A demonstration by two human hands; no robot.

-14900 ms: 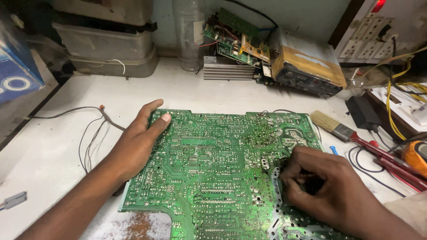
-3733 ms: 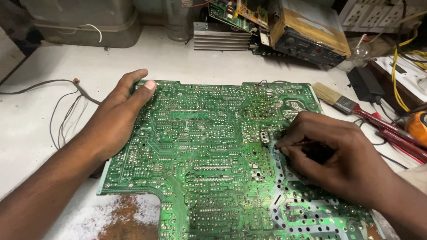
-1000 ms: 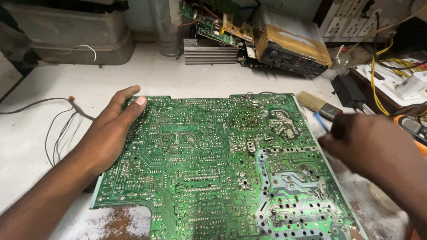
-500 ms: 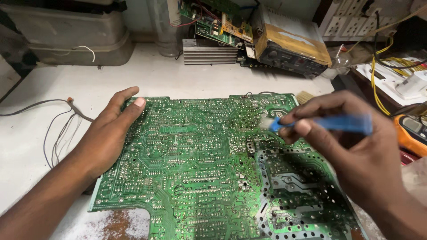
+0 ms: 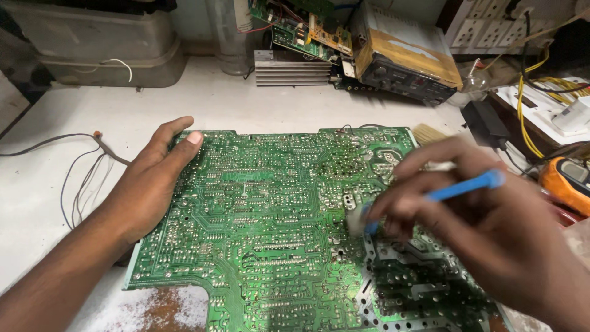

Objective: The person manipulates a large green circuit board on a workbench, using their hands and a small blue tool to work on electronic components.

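Note:
A large green circuit board (image 5: 270, 227) lies solder side up on the white bench. My left hand (image 5: 147, 178) rests flat on its left edge, thumb on the upper left corner, pressing it down. My right hand (image 5: 491, 227) holds a blue-handled brush (image 5: 461, 187) over the board's right half. The pale bristle end (image 5: 356, 222) touches the solder joints near the middle right. The hand is blurred with motion.
Loose grey wires (image 5: 80, 178) lie left of the board. At the back stand a finned heat sink (image 5: 292, 67), smaller circuit boards (image 5: 301, 27) and a yellow-topped box unit (image 5: 409, 61). A paintbrush (image 5: 430, 134), an orange meter (image 5: 568, 181) and yellow cables (image 5: 541, 86) sit right.
My right hand left the board, picked up the blue-handled brush at the right, and brought it down onto the board's middle right. My left hand stayed put.

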